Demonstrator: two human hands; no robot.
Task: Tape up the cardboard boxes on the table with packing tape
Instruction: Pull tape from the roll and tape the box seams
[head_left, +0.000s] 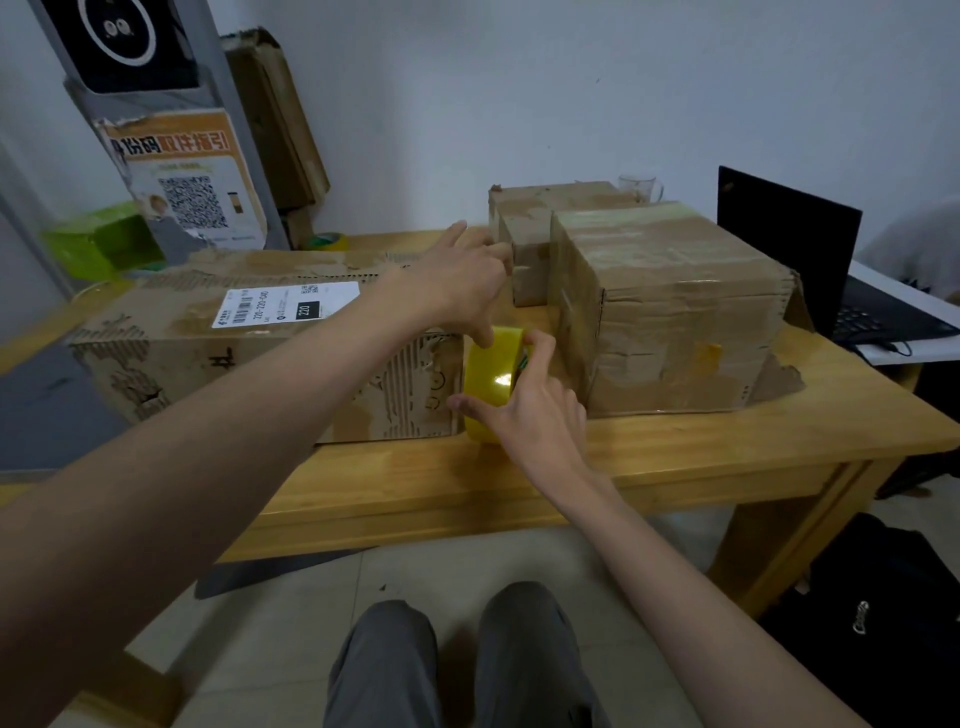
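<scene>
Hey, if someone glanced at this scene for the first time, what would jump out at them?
The yellow tape roll at the table's front centre, gripped by the right hand with the left hand touching its top. Around it sit a long box with a white label at left and a taped box at right.

We read a white shipping label (287, 306) on the top of the long cardboard box (218, 353): it carried a barcode, the number "220-220-040" and a black patch with "220". Its small print was too fine to read. On that box's near side stood a dark handwritten character we could not make out. On the orange poster (189, 176) at the left we read the large characters "份码" and "双柱指引" above a QR code.
</scene>
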